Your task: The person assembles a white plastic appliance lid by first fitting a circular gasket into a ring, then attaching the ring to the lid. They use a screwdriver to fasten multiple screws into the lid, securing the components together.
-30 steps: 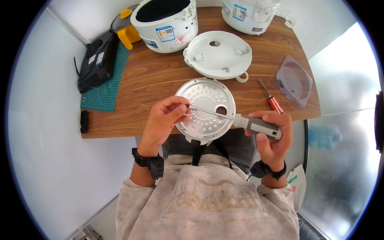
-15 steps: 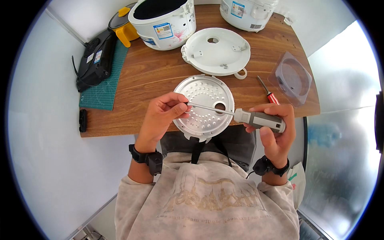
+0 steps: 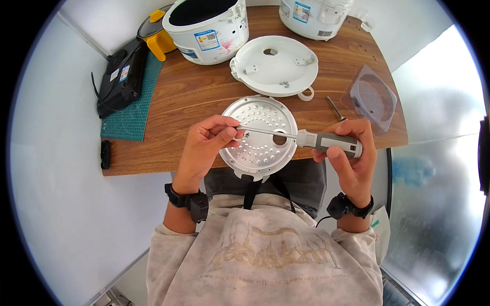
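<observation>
Wooden tabletop carries a perforated metal plate at its near edge. Left hand fingers pinch the screwdriver tip above it; right hand fingers clench the grey handle.

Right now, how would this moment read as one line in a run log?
left hand: pinching screwdriver tip | right hand: gripping screwdriver handle | perforated metal disc: at table edge under the shaft | white lid: behind

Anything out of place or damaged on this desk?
Nothing looks damaged or spilled. One oddity: the round perforated metal plate overhangs the wooden table's front edge. The white plastic lid lies detached beside the open white rice cooker.
</observation>
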Demonstrator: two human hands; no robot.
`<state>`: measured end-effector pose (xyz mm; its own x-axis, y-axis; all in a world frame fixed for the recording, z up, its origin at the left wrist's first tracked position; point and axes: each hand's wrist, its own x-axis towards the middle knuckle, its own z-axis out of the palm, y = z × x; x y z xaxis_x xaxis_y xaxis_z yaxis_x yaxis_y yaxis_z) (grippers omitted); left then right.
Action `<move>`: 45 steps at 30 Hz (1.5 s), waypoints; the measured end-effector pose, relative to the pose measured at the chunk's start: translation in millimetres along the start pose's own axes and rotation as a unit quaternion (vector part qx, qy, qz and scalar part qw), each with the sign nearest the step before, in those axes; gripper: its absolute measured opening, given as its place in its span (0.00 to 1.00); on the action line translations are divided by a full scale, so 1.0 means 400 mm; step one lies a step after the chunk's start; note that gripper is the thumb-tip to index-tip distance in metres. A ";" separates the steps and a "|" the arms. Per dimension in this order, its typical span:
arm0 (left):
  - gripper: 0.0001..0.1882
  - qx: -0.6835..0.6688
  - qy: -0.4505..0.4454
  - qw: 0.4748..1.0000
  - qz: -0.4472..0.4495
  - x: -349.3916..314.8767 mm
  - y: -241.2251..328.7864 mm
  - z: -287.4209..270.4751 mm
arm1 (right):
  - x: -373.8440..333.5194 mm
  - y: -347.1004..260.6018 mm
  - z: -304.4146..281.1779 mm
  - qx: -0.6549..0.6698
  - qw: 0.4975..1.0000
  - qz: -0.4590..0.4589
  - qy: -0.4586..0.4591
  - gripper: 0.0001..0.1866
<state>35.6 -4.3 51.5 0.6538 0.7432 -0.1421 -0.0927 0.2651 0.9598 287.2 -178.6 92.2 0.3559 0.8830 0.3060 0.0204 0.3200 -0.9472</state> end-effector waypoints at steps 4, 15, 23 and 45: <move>0.10 0.033 0.004 0.999 0.018 0.000 0.007 0.012 | 0.004 0.008 -0.019 -0.085 0.996 -0.030 -0.022 0.16; 0.06 0.079 -0.011 0.996 0.042 -0.010 0.016 0.011 | 0.009 0.003 -0.010 -0.003 1.000 -0.004 -0.010 0.14; 0.08 0.078 -0.033 0.996 0.035 -0.011 0.016 0.003 | 0.009 0.001 -0.012 0.002 1.000 -0.002 -0.010 0.15; 0.14 0.081 -0.024 0.996 0.026 -0.011 0.018 0.009 | 0.001 0.001 -0.029 0.035 0.999 0.018 0.024 0.17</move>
<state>34.7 -7.9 60.1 0.6866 0.7223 -0.0827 -0.0083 0.1216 0.9925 298.3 -182.0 90.8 0.3999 0.8771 0.2659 -0.0577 0.3136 -0.9478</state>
